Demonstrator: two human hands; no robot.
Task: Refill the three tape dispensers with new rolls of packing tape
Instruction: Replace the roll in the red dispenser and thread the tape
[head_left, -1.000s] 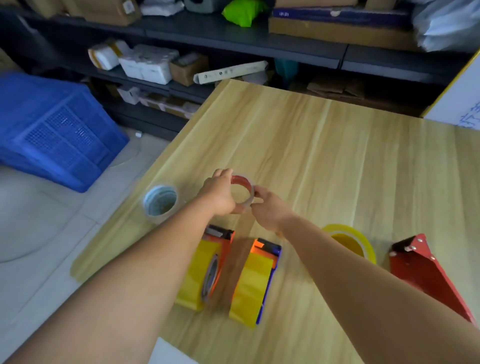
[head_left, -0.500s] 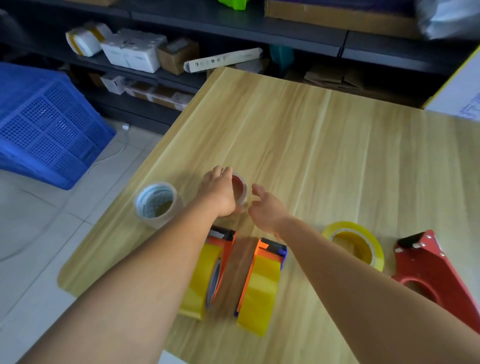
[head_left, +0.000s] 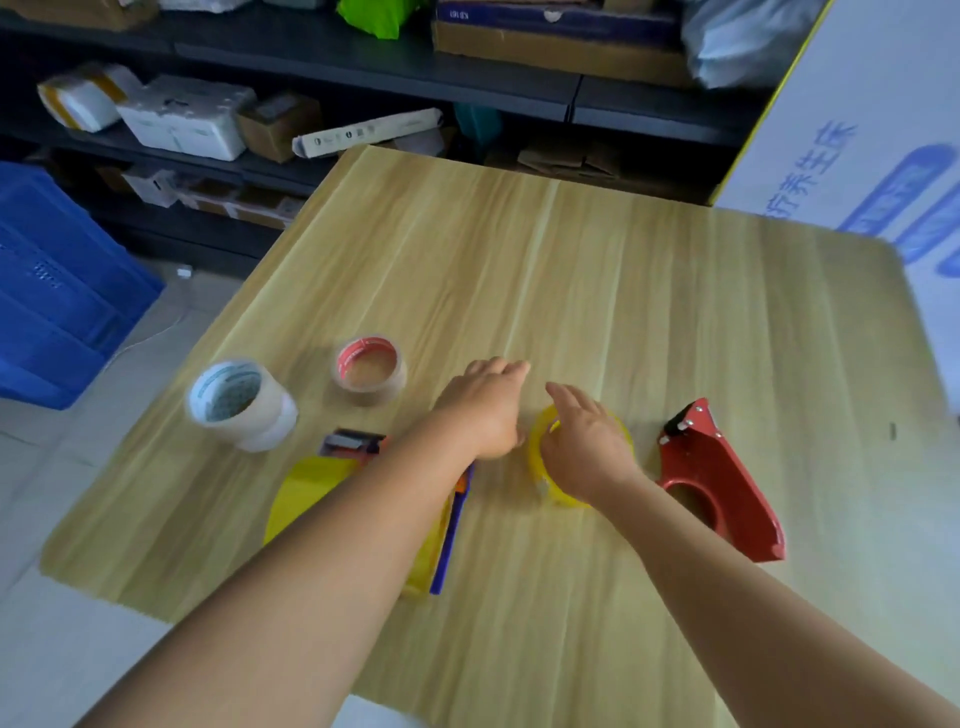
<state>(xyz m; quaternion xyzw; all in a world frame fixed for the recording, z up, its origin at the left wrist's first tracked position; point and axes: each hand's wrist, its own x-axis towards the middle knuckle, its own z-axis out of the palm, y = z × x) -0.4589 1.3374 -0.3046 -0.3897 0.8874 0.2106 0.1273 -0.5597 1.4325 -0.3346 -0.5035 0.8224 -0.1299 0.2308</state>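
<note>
On the wooden table (head_left: 623, 291) my right hand (head_left: 582, 447) lies over a yellow tape roll (head_left: 541, 457), fingers stretched out and covering most of it. My left hand (head_left: 483, 410) hovers open just left of that roll, holding nothing. A small roll with a red core (head_left: 369, 370) lies flat further left, and a clear roll with a pale blue core (head_left: 240, 404) sits near the table's left edge. Two dispensers loaded with yellow tape lie under my left forearm: an orange one (head_left: 317, 483) and a blue one (head_left: 451, 525). An empty red dispenser (head_left: 719, 486) lies to the right.
Dark shelves (head_left: 363, 57) with cartons and parcels run behind the table. A blue plastic crate (head_left: 52, 291) stands on the floor to the left. A large white printed box (head_left: 857, 156) stands at the table's far right corner.
My left hand let go of the red-core roll, which now lies flat on the table. Both hands moved right, and my right hand came down over the yellow roll.
</note>
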